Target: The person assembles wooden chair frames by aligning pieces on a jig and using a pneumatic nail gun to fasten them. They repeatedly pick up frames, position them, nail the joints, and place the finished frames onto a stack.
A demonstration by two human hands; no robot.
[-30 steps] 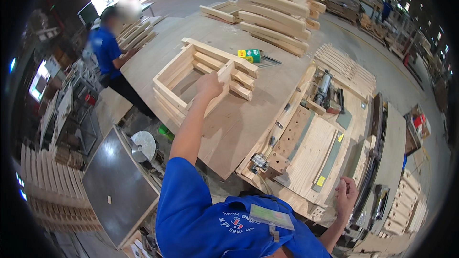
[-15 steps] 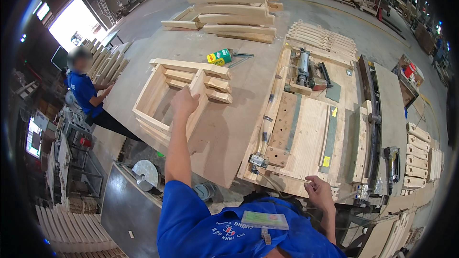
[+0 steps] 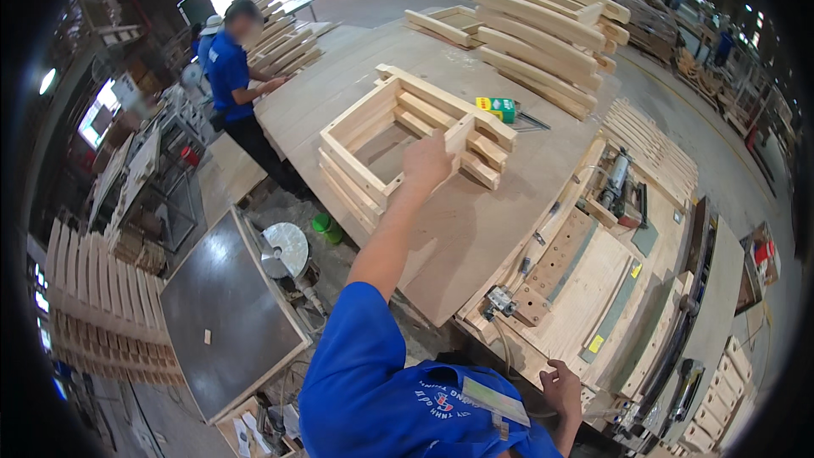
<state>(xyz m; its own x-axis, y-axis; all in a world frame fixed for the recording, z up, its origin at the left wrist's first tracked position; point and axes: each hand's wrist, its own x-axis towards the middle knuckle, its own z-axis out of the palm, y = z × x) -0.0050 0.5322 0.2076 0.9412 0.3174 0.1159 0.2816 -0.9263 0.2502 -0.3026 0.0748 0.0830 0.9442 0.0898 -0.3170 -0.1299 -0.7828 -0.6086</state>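
My left hand point(image 3: 428, 159) is closed over the near right rail of a pale wooden frame point(image 3: 360, 154). Several such frames seem stacked there, with rail ends jutting to the right, on a broad brown tabletop point(image 3: 424, 267). Just behind them lies a green and yellow can point(image 3: 495, 108) with thin dark rods point(image 3: 532, 121) beside it. My right hand point(image 3: 561, 388) hovers low at the near edge of the wooden jig point(image 3: 598, 288). Its fingers are pinched around something thin, too small to name.
Beyond the can stands a tall stack of wooden frames point(image 3: 543, 42). Slats point(image 3: 653, 148) lie behind the jig's air cylinder point(image 3: 616, 178). A person in blue point(image 3: 229, 68) works at the table's far left. At lower left are a dark-topped table point(image 3: 229, 314) and a round metal disc point(image 3: 286, 248).
My view has swung to the left, so the scene sits farther right. My left hand stays on the wooden frame. The right hand's fingers look more closed than before.
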